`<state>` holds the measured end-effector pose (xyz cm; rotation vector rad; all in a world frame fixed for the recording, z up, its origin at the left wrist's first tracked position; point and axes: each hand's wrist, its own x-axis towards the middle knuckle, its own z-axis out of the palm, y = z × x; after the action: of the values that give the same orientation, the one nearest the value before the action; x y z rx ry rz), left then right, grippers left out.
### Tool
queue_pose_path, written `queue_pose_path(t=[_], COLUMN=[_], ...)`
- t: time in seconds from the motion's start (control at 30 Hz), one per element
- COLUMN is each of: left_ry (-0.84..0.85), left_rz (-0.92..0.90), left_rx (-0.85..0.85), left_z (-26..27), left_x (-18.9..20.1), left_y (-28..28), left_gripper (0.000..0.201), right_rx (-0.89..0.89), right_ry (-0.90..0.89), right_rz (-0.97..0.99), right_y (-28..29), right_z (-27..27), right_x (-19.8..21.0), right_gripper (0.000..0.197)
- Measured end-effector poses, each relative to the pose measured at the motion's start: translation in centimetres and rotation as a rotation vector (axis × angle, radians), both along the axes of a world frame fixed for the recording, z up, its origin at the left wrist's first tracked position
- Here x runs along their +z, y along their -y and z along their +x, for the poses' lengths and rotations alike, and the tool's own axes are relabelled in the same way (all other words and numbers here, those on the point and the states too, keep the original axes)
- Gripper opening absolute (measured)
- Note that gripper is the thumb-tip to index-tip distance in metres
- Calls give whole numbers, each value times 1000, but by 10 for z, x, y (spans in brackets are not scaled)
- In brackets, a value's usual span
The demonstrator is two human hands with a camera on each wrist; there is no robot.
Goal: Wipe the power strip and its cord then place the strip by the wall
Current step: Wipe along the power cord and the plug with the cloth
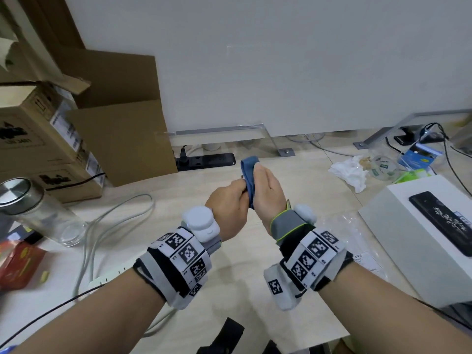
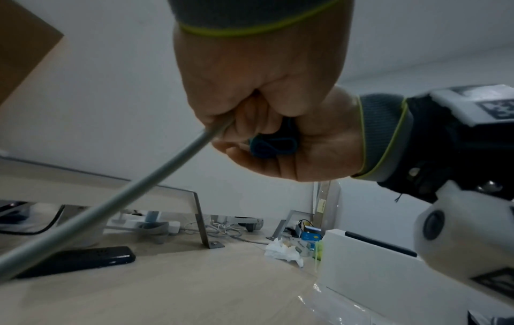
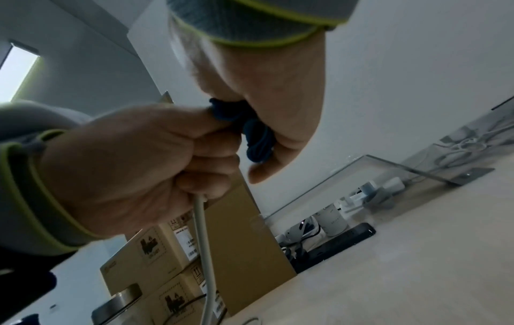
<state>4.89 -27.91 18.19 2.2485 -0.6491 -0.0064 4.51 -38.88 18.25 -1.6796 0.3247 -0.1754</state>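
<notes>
Left hand (image 1: 227, 200) fist-gripping grey cord (image 2: 111, 202), held up above surface (image 1: 301, 180). Right hand (image 1: 265, 190) clutching blue cloth (image 1: 249, 172) folded round cord, touching left hand. White power strip (image 1: 109, 275) lying on surface under left forearm, well apart from wall (image 1: 281, 60).

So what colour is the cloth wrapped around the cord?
Blue cloth; the head view shows it best.

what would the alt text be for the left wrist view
A left hand grips a grey cord beside a right hand clutching a blue cloth. Below, a black power strip lies on the pale desk.
</notes>
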Motion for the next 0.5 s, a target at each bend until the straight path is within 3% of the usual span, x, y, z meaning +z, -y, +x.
queue_pose_path(t=[0.1,0.27,0.33,0.4,0.5], left_ry=[89,155,171,187,206], left_rz=[31,107,155,228,410], left_rx=[-49,-64,-31,23,66], left_z=[-2,-4,-1,2,4], left_x=[1,0,1,2,4], left_y=[0,-3,-4,-6,-6], left_gripper=[24,29,23,21,26], right_rx=[-60,-84,-42,-98,-84], right_ry=[-19,-304,-324,-306,-281], right_rz=[59,534,714,765,666], right_y=[5,16,21,22,12], right_z=[3,6,8,7,4], right_x=[4,15,19,22,22], right_gripper=[32,39,42,45,38])
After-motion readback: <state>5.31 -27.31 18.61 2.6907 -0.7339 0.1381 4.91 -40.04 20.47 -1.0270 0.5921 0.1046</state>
